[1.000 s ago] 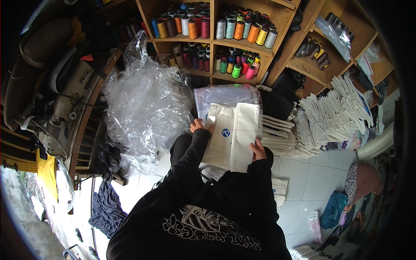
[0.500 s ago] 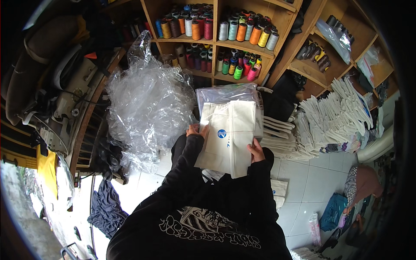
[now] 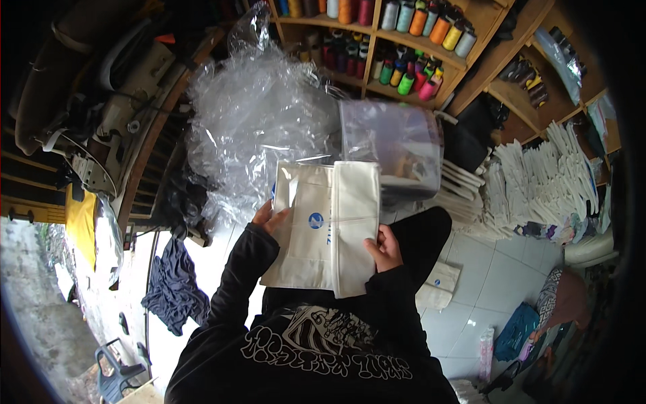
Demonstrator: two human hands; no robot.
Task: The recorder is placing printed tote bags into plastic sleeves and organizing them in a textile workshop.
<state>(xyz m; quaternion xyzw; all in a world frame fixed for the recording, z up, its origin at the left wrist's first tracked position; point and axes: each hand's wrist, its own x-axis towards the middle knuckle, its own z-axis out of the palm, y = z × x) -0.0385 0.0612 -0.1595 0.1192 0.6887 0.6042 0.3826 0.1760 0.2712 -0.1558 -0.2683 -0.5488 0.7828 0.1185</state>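
Observation:
In front of my lap I hold a folded cream canvas bag point(image 3: 306, 252) with a round blue print and a broad folded band along its right side. My left hand point(image 3: 271, 219) is closed on the bag's left edge. My right hand point(image 3: 385, 249) grips the right edge, thumb on top of the band. A shiny glare near the upper left corner looks like clear plastic; how far it covers the bag I cannot tell. Just beyond the bag lies a stack of clear plastic sleeves point(image 3: 393, 145).
A large heap of crumpled clear plastic point(image 3: 262, 121) rises at far left. Thread spools point(image 3: 431, 30) fill wooden shelves behind. Stacked cream fabric pieces point(image 3: 538, 182) stand at right. Another cream bag point(image 3: 439, 286) lies on the tiled floor; a person point(image 3: 565, 303) is at far right.
The canvas bag has come nearer my body and left, off the clear sleeves, which now show. Both hands moved with it, still gripping its edges. The whole view has shifted too.

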